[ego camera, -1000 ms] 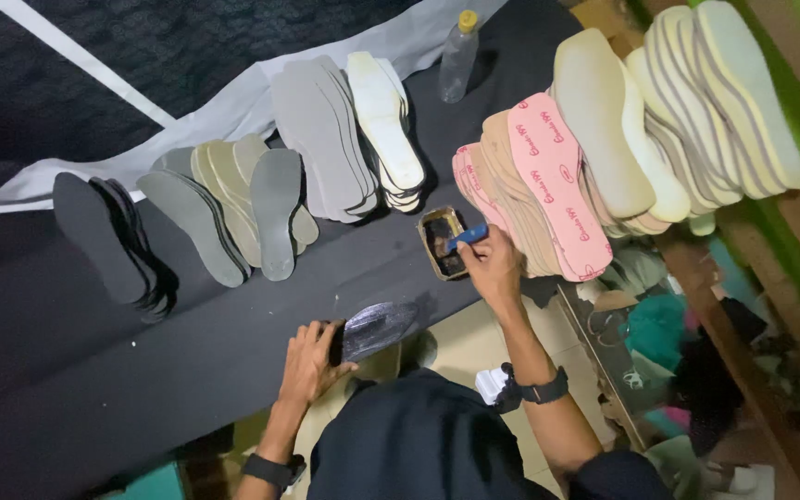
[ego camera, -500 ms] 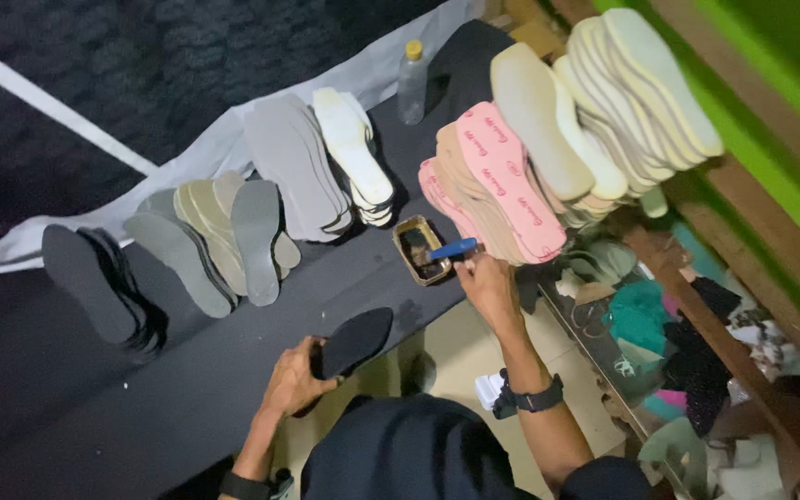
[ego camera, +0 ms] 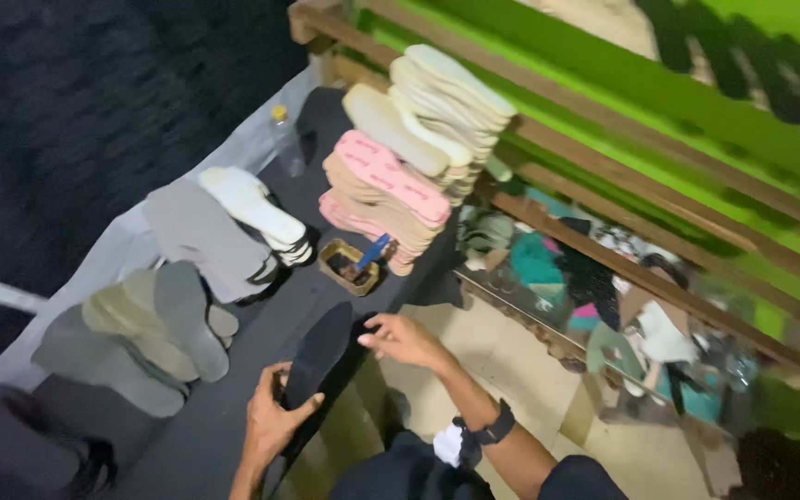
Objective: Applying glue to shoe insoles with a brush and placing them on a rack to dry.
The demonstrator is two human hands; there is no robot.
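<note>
My left hand [ego camera: 270, 421] grips the near end of a black insole [ego camera: 318, 354] that lies at the front edge of the dark worktable [ego camera: 224, 407]. My right hand [ego camera: 402, 339] hovers by the insole's far end with its fingers spread and nothing in them. A small tin [ego camera: 349, 267] stands on the table just beyond, and a blue-handled brush [ego camera: 371, 251] leans in it. A dark watch sits on my right wrist.
Piles of insoles cover the table: pink ones [ego camera: 386, 185], cream ones [ego camera: 437, 102], white ones [ego camera: 256, 208], grey ones [ego camera: 198, 236], olive-grey ones [ego camera: 155, 315]. A plastic bottle [ego camera: 285, 139] stands at the back. A wooden rack [ego camera: 604, 250] with cluttered items runs along the right.
My right hand has left the blue-handled brush in the tin and come back toward the black insole. The view has swung to the right. My left hand keeps hold of the insole.
</note>
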